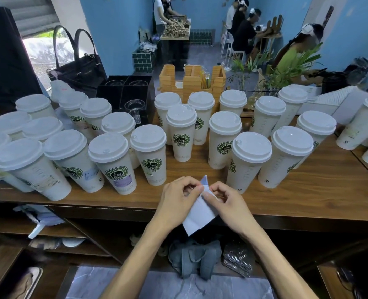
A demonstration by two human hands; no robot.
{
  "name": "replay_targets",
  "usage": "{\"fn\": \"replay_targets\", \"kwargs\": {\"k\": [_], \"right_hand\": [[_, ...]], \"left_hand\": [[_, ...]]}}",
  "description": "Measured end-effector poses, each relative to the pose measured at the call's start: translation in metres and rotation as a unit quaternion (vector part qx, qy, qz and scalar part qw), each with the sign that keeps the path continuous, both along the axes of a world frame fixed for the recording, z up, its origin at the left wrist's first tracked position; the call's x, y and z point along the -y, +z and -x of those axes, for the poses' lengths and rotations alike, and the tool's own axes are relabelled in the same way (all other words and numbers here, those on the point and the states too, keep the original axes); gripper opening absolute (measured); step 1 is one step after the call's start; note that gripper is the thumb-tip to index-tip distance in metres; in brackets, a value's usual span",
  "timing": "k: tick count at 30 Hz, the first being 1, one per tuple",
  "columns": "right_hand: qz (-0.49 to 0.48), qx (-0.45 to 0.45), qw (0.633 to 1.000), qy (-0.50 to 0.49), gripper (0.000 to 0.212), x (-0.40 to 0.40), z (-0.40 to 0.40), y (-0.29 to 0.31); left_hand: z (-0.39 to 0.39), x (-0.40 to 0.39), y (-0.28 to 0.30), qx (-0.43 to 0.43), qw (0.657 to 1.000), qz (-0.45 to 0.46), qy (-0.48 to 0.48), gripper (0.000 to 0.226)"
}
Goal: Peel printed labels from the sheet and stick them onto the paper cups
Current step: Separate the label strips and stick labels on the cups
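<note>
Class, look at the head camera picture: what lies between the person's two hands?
In the head view, the label sheet lies between the left hand and right hand; both pinch its top.

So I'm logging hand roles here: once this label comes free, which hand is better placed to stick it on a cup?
Probably the left hand: it pinches the lifted label corner, while the right hand holds the sheet.

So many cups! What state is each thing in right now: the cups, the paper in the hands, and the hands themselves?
Label sheet: held above the counter edge, top corner lifted.
Left hand: pinching the sheet's upper edge.
Right hand: pinching the sheet's upper edge from the other side.
Paper cups: upright on the wooden counter, white lids on.
Cup with purple label: already labelled, lid on.
Black handbag: upright, handles up.
</note>
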State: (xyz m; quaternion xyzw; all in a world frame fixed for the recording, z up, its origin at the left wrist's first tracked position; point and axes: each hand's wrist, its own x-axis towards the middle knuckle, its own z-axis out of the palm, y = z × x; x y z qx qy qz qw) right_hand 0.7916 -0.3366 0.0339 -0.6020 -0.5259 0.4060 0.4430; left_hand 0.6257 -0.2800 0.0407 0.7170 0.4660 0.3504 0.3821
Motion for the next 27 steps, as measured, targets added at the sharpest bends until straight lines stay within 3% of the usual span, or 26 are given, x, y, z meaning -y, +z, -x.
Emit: {"fn": "replay_targets", "kwargs": {"k": [10, 27], "right_hand": [[0.050, 0.023, 0.995, -0.085, 0.013, 0.004, -0.012, -0.003], [0.031, 0.046, 0.989, -0.135, 0.017, 0.026, -0.033, 0.025]], "left_hand": [[0.009, -0.008, -0.002, 0.004, 0.995, 0.007, 0.103, 0.011], [0.009, -0.003, 0.015, 0.015, 0.991, -0.039, 0.131, 0.013]]}}
